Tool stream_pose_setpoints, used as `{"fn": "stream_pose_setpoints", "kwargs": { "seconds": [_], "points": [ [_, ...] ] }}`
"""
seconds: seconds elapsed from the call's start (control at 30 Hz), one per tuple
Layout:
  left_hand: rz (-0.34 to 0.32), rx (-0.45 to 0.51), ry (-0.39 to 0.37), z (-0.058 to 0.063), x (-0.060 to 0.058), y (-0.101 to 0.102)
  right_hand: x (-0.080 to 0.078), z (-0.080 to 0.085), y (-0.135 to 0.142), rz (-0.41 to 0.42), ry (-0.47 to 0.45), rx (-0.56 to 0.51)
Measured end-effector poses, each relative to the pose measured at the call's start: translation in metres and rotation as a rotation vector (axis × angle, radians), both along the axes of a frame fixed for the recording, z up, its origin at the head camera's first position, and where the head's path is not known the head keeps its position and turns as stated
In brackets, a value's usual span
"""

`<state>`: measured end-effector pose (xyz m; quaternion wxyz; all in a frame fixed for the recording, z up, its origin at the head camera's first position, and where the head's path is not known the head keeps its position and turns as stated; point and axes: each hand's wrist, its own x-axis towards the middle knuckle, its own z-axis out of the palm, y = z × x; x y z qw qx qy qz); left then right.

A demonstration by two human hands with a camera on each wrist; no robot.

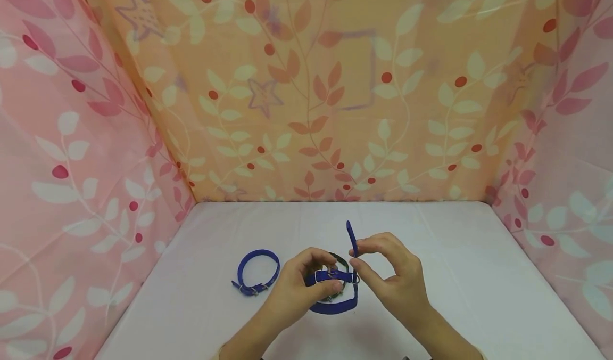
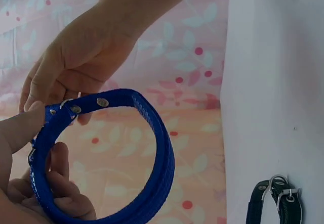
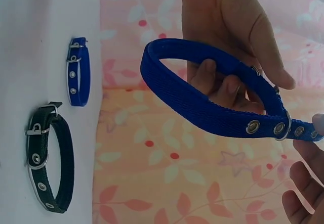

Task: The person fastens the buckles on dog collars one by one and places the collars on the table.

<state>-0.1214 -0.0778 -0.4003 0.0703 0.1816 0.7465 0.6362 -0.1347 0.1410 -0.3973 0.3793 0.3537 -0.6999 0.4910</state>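
A blue collar [image 1: 332, 308] with metal eyelets and a buckle is held up in both hands, bent into a loop. My left hand [image 1: 298, 281] grips it by the buckle, thumb in front and fingers behind. With thumb and fingertips, my right hand [image 1: 398, 277] pinches the collar's free strap end, which points upward in the head view. In the right wrist view, the strap passes through a metal ring and eyelets show along the blue collar [image 3: 177, 95]. The left wrist view shows the loop of the blue collar [image 2: 164, 155] hanging below the left thumb.
A second blue collar [image 1: 261, 252], buckled into a ring, lies on the white table [image 1: 191, 307] to the left. A dark green collar [image 3: 37, 176] lies on the table behind the held one, partly hidden in the head view. Patterned cloth walls [image 1: 306, 83] enclose the table's back and sides.
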Motion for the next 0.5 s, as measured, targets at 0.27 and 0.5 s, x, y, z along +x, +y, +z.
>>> {"fn": "stream_pose_setpoints", "kwargs": {
  "seconds": [0.27,0.5],
  "points": [
    [0.116,0.035,0.039,0.0032,0.0037,0.0005,-0.0013,0.0061,0.0006,0.039,0.097,-0.022],
    [0.165,0.034,0.117,0.0029,0.0046,-0.0004,-0.002,0.0081,0.0072,0.008,0.024,-0.013]
  ]
}}
